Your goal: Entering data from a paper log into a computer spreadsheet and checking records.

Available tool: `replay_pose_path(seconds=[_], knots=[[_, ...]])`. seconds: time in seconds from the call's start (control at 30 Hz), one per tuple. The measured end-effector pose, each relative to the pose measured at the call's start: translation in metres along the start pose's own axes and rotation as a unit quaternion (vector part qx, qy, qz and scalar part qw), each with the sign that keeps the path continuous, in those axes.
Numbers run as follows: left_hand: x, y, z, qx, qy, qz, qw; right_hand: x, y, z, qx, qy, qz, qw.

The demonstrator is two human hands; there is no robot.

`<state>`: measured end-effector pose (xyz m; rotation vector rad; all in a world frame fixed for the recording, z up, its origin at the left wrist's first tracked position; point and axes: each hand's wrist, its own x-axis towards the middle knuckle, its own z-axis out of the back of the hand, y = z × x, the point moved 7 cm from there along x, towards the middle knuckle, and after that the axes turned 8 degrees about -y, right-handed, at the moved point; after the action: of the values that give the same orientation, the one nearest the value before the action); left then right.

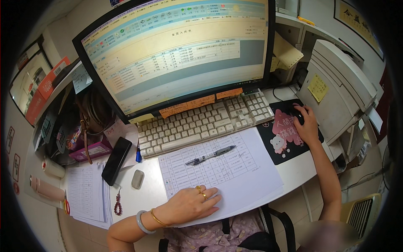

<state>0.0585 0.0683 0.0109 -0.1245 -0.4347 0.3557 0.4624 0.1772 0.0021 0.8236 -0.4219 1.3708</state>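
My left hand (194, 204), with gold rings on it, rests flat on a stack of printed table sheets (247, 185), its fingers stretched out and holding nothing. A grey-and-black pen (211, 155) lies across the top sheet, apart from the hand. At the right, my right hand (307, 126) is curved over a dark computer mouse (298, 112), mostly hidden under the fingers. Beneath the mouse is a black mouse pad (273, 145) with a pink print and a white bear. A cream keyboard (201, 124) sits beyond the papers, touching their far edge.
A large lit monitor (180, 54) stands behind the keyboard. Left are a black phone (117, 161), a grey stone-like piece (137, 179), a bead string (118, 205), more papers (86, 193) and a pink bottle (47, 187). A printer-like machine (336, 80) stands right.
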Motion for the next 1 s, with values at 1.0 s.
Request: replay_pose_path(seconds=[1.0], knots=[[-0.034, 0.107, 0.031, 0.244, -0.108, 0.361, 0.894, -0.001, -0.008, -0.008, 0.015, 0.038, 0.003, 0.999]])
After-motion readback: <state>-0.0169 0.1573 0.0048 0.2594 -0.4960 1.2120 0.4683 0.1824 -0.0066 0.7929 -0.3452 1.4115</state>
